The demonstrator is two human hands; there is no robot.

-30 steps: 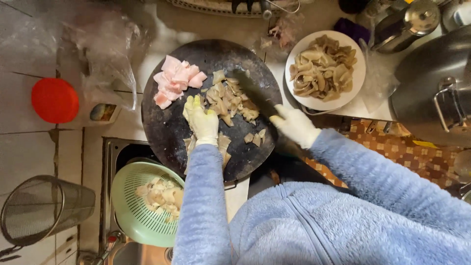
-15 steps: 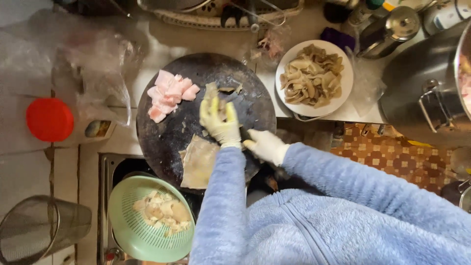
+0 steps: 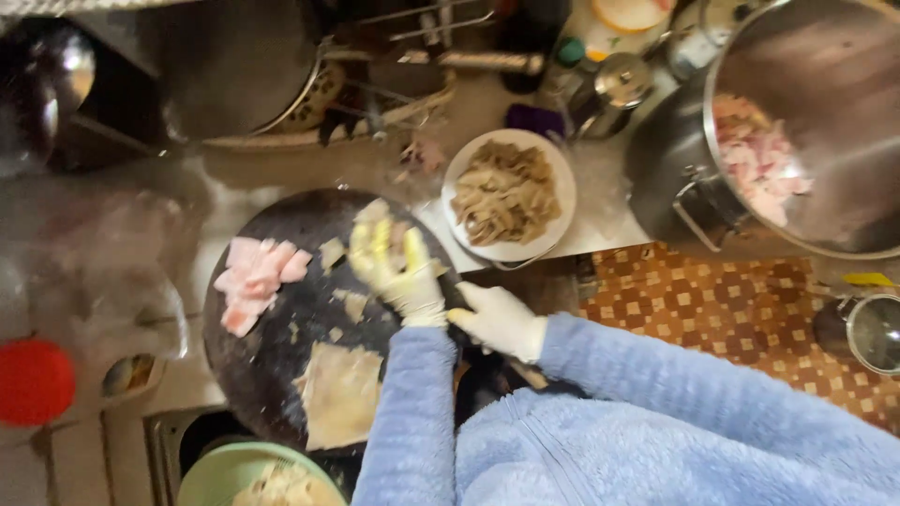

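Observation:
A round dark cutting board (image 3: 281, 347) lies on the counter. My left hand (image 3: 394, 267), in a pale glove, curls over a clump of pale cut strips at the board's far right side. My right hand (image 3: 497, 320), also gloved, is closed at the board's right rim, touching my left wrist. A dark blade and a tan handle end seem to show just below it. Pink raw meat slices (image 3: 255, 281) sit on the board's left, and a flat pale slab (image 3: 339, 394) on its near part. A white plate (image 3: 553, 178) of cut strips stands just beyond the board.
A large steel pot (image 3: 825, 197) holding pink meat stands at the right on a patterned brown mat (image 3: 731, 309). A green colander (image 3: 234, 468) with pale pieces sits below the board. A red lid (image 3: 33, 379) is at the left, and a dish rack and jars line the back.
My left hand gathered the cut strips from the board's middle and moved them toward its far right side. My right hand drew back to the board's right rim. The view shifted right, showing the pot.

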